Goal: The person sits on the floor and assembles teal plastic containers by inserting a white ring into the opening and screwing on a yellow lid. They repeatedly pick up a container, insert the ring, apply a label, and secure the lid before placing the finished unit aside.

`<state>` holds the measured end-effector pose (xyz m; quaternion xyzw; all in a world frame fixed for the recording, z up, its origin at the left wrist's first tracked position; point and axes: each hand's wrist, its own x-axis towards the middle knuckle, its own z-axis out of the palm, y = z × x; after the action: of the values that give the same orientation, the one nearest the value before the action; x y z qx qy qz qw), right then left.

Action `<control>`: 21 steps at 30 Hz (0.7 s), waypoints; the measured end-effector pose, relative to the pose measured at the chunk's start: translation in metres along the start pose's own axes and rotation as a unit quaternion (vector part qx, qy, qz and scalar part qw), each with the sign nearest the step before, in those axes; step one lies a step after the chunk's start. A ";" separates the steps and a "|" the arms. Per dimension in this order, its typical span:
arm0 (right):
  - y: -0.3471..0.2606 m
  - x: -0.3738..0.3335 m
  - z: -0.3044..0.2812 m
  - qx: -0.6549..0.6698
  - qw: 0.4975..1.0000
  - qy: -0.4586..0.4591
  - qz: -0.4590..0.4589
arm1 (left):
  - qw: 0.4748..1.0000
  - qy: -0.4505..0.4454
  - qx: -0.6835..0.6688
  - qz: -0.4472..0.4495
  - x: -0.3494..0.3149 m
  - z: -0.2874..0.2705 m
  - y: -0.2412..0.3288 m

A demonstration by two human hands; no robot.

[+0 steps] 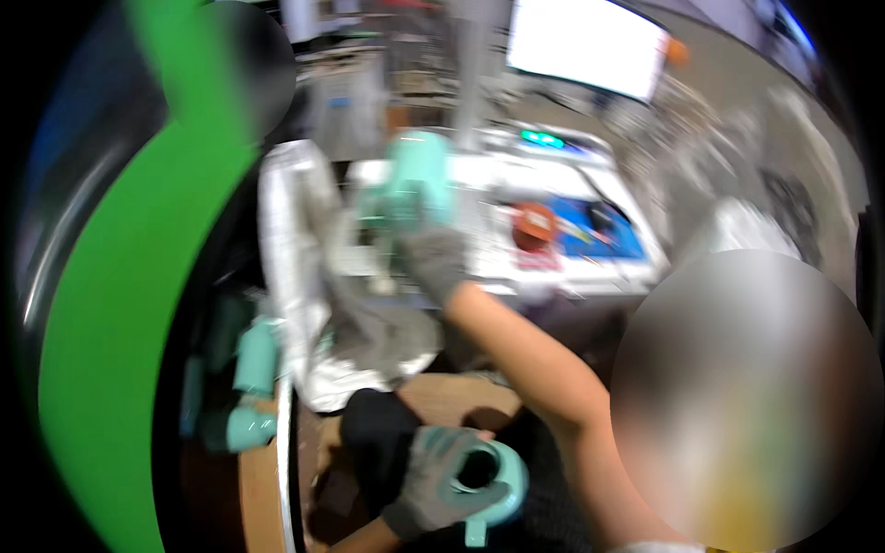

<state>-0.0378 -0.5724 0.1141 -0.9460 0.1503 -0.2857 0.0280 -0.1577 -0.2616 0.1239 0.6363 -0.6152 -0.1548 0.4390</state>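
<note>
My left hand (433, 479), in a grey glove, is near the bottom, closed around a teal rounded vessel (510, 479). The vessel has a round dark opening facing up and a small tab at its lower edge. My right arm stretches forward over the white work table (479, 263). At its end my gloved right hand (431, 249) is closed on the lower part of a teal cylinder (421, 166), which stands roughly upright. Motion blur hides the exact finger positions there and any detail of the cylinder.
Left of me, a bin holds several teal pieces (256, 358) beside a curved green panel (101, 350). White plastic sheeting (300, 276) hangs by the table. An orange-red round item (534, 226) and a blue mat (590, 226) lie on the table; a bright monitor (587, 46) stands behind.
</note>
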 end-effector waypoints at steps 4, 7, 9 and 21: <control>-0.053 -0.037 -0.024 -0.065 0.991 0.115 0.040 | 0.990 -0.001 -0.130 0.045 -0.005 0.010 -0.015; -0.048 -0.139 -0.082 0.102 0.983 0.152 0.005 | 0.977 -0.012 -0.179 -0.117 -0.009 0.010 -0.011; -0.027 -0.228 -0.103 0.127 0.977 0.157 0.068 | 0.979 -0.040 -0.198 -0.036 -0.005 0.015 -0.027; 0.046 -0.729 -0.343 -0.354 0.574 0.058 0.736 | 0.979 -0.199 -0.036 -0.021 0.026 -0.010 -0.034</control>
<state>-0.8157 -0.3863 0.0065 -0.4259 0.8852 -0.1454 -0.1178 -0.1239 -0.2866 0.1130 0.5892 -0.6709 -0.3092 0.3275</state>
